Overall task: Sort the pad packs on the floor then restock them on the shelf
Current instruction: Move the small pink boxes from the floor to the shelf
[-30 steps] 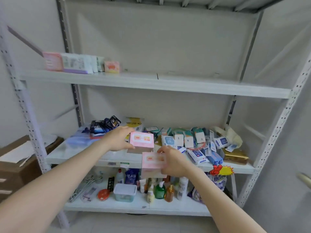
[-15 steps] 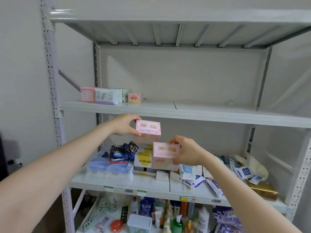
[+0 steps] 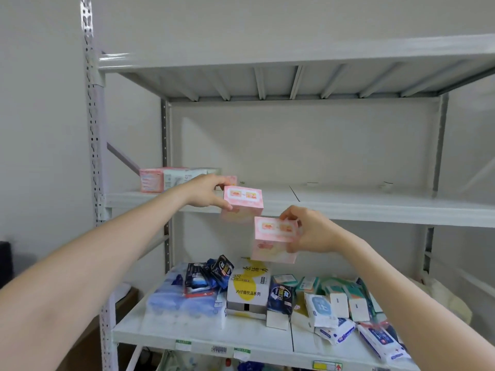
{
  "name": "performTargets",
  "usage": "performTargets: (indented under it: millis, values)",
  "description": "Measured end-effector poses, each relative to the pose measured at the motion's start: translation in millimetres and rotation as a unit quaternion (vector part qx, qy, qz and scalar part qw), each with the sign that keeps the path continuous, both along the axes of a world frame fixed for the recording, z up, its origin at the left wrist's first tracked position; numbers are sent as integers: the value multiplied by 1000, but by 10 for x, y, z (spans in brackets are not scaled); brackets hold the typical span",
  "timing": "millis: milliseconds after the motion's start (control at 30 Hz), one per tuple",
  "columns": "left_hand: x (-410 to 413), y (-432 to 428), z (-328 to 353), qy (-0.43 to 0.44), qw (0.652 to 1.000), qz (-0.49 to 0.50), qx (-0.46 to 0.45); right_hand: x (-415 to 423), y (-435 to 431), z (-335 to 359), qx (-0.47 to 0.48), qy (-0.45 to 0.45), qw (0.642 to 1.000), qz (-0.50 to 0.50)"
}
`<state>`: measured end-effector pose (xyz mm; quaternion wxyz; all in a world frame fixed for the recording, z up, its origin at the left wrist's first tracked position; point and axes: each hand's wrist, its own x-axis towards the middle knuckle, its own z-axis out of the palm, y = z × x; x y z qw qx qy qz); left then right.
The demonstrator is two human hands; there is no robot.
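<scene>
Now the left hand (image 3: 205, 191) pinches a pink cardboard pad pack (image 3: 242, 203) at the lip of the white metal shelf (image 3: 375, 207). The right hand (image 3: 310, 231) clasps a second pink pack (image 3: 276, 239) just below it. Clipping that lip could knock either pack loose.

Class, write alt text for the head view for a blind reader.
The left hand holds one pink pack at a white shelf; the right hand holds another pack just below. More packs sit on that shelf's left.
</scene>
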<state>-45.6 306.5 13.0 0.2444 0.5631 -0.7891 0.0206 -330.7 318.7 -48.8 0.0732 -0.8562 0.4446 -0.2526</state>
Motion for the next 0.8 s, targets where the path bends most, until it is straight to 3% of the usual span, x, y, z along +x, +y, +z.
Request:
performTargets:
  millis: [200, 800]
  values:
    - [146, -389, 235, 28, 999, 18, 4, 118, -496, 209, -22, -9, 1000, 9]
    - [1055, -2129, 765, -46, 999, 4, 4, 1101, -2120, 707, -45, -53, 998, 12]
